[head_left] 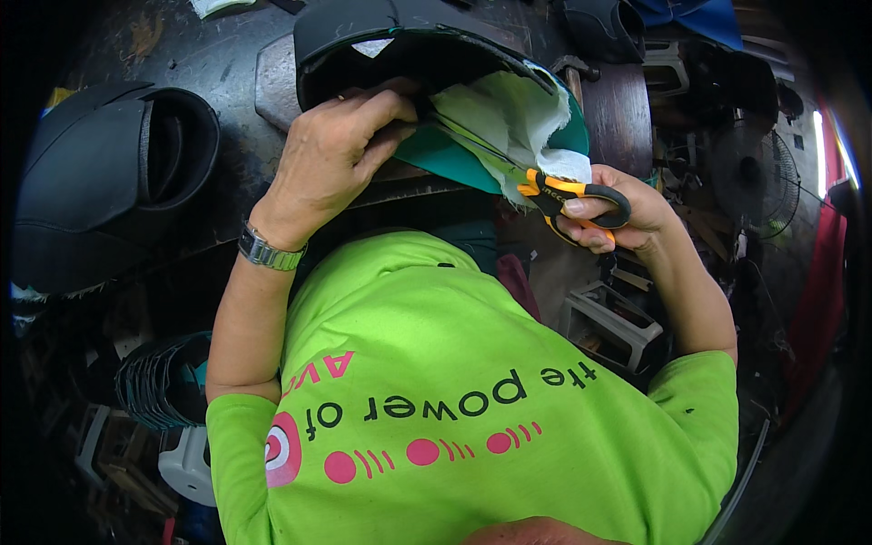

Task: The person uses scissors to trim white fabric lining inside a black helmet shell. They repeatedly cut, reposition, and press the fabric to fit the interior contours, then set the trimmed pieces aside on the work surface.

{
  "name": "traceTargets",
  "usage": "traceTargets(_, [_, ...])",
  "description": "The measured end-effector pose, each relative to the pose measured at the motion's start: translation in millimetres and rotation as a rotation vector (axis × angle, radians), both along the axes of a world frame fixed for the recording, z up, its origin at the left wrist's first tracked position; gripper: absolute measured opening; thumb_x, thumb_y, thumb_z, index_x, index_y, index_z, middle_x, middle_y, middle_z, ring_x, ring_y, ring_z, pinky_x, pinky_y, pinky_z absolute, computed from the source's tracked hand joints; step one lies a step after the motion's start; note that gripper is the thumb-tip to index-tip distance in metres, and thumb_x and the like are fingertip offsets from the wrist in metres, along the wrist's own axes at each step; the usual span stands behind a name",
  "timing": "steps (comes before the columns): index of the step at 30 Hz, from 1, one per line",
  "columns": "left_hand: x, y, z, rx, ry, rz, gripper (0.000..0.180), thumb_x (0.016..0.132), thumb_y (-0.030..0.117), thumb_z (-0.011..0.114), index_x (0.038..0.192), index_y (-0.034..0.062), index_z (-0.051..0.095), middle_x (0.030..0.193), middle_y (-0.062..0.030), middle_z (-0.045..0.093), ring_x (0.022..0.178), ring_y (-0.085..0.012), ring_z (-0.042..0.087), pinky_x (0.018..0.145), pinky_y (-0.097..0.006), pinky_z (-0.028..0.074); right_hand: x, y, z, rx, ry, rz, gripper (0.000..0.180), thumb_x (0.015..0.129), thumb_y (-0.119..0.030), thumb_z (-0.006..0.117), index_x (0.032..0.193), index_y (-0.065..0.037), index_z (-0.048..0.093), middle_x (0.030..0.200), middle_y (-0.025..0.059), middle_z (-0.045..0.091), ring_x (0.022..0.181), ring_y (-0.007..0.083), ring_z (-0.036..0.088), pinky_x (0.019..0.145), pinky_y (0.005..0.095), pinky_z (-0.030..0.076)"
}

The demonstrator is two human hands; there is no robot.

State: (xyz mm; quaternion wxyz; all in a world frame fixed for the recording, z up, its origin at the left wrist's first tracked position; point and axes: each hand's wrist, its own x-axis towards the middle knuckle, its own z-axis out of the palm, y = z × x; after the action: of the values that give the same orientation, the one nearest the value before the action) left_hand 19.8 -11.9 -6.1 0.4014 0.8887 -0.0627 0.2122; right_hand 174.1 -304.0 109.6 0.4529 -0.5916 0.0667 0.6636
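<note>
A black curved leather-like piece [418,32] with a teal underside [440,162] rests at the table's near edge. Loose whitish cloth [509,104] spills out of its opening. My left hand [331,150] is closed at that opening, its fingertips partly hidden inside, pinching the piece's edge or cloth; which of them I cannot tell. In my right hand [627,209] are scissors with orange and black handles [581,202], fingers through the loops. Their slim blades point up and left along the cloth, toward my left hand.
More black curved pieces [86,173] lie on the dark table [227,45] at left, another [604,27] at far right. Below left are stacked dark rings [163,381] and a pale stool [191,463]. A grey stool [613,322] and a fan [754,173] stand at right.
</note>
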Motion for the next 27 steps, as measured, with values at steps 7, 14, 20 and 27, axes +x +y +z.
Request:
traceTargets(7, [-1.4,2.0,1.5,0.025,-0.050,-0.023,0.023,0.081,0.009,0.076,0.101,0.0100,0.066,0.120,-0.0042,0.072,0.092,-0.0288,0.068,0.081,-0.039,0.055,-2.8,-2.3,-2.9,0.052,0.029,-0.014,0.023,0.089,-0.013,0.078,0.103,0.001,0.065,0.074,0.0103,0.066,0.046,0.0096,0.054,0.040,0.0223,0.039])
traceTargets(14, [-1.9,1.1,1.4,0.008,-0.031,-0.016,0.022,0.082,0.008,0.076,0.101,0.0096,0.066,0.120,-0.0048,0.072,0.092,-0.0294,0.068,0.081,-0.039,0.055,-4.8,-0.8,-3.0,0.030,-0.005,-0.009,0.023,0.088,-0.011,0.079,0.102,0.001,0.065,0.072,0.0093,0.065,0.045,0.0092,0.053,0.040,0.0233,0.039])
traceTargets(20, [-1.5,1.0,1.9,-0.020,-0.030,-0.024,0.021,0.082,0.008,0.076,0.100,0.0086,0.066,0.119,-0.0057,0.073,0.092,-0.0298,0.069,0.081,-0.038,0.055,-6.2,1.1,-6.4,0.040,-0.014,0.001,0.025,0.087,-0.012,0.080,0.102,0.000,0.065,0.071,0.0089,0.065,0.045,0.0089,0.053,0.039,0.0217,0.039])
traceTargets(27, [-1.5,-0.9,3.4,-0.077,-0.003,-0.001,0.019,0.084,0.007,0.075,0.102,0.0075,0.067,0.115,-0.0070,0.074,0.092,-0.0302,0.070,0.082,-0.038,0.056,-6.2,-1.1,-4.5,0.015,-0.056,0.037,0.029,0.086,-0.012,0.081,0.106,0.000,0.063,0.072,0.0089,0.064,0.046,0.0082,0.054,0.039,0.0222,0.039])
